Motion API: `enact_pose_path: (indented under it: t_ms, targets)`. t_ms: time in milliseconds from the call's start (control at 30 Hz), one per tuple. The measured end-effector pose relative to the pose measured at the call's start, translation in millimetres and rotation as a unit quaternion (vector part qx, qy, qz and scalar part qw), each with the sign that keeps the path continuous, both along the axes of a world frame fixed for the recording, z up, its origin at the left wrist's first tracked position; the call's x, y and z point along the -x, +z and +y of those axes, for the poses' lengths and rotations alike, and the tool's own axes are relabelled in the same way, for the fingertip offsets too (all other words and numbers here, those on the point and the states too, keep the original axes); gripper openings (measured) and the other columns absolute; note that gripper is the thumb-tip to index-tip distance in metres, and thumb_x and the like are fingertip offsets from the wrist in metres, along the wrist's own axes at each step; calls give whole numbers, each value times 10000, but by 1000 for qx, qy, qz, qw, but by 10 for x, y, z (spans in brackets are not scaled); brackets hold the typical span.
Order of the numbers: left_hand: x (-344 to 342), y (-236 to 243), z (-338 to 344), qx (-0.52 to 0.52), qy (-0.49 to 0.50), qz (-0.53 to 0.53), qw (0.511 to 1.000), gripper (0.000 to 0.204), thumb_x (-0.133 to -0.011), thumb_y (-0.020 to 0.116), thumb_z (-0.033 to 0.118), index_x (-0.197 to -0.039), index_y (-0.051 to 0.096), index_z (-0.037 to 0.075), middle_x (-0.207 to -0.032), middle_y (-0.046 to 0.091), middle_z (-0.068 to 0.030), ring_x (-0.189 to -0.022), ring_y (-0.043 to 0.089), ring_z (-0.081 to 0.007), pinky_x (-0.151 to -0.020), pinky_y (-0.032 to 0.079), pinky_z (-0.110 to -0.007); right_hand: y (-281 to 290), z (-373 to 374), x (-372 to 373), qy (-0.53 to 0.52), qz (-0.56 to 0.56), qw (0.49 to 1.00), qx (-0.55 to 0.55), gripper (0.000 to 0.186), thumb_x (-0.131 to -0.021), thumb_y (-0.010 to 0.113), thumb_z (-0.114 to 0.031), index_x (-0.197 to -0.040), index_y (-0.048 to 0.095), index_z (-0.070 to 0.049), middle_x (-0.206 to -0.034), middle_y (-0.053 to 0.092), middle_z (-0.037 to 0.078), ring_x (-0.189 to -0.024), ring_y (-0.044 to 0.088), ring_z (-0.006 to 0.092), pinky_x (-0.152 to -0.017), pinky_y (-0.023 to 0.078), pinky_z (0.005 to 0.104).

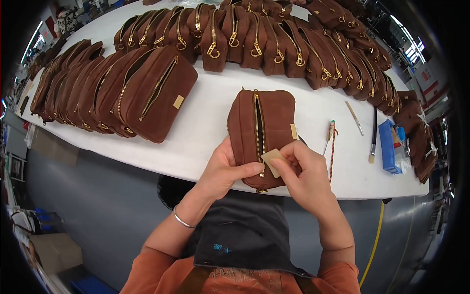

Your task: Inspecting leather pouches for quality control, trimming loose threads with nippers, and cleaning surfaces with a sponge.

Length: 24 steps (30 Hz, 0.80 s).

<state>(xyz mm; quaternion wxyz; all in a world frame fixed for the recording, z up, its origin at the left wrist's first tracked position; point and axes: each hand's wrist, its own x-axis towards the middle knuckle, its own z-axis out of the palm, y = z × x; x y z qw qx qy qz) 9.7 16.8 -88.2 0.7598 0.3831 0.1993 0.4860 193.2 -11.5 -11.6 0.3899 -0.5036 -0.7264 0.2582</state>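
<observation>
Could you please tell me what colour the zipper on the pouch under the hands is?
Gold-coloured metal, on the brown suede zip pouch; the head view shows it best.

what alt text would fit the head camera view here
A person's left hand steadies a brown zipped pouch on a white table while the right hand presses a small tan patch beside its zipper. Rows of matching pouches line the table.

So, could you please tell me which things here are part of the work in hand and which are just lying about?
In hand: brown suede pouch, tan square patch, left hand, right hand.
Lying about: rows of finished pouches, awl, brush, blue box.
</observation>
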Motion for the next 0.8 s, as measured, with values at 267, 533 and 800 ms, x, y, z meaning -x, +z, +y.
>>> enact_pose_path:
  t_ms: [267,533,800]
  targets:
    - [-17,-2,15,10,-8,7,1000,682,-851,734,-41,-1438,391,18,-1356,571,-85,-1236,565,-164,-1060,473,-346,-155,115,62,-37,37,997,-48,140,-916,708,-79,-907,599,7,-743,634,82,-586,582,136,-531,454,264]
    - [-8,-7,19,6,-8,2,1000,680,-849,736,-42,-1436,395,15,-1360,569,-86,-1232,568,-165,-1063,471,-344,-61,-9,-1,-17,18,1000,17,138,-916,712,-83,-897,606,4,-719,621,60,-580,558,100,-523,434,254]
    - [9,21,26,13,-7,6,1000,692,-851,728,-51,-1449,385,11,-1364,566,-89,-1237,566,-166,-1067,467,-349,-128,100,-91,-113,119,985,-52,115,-928,698,-74,-929,621,11,-745,639,26,-610,536,57,-554,445,229]
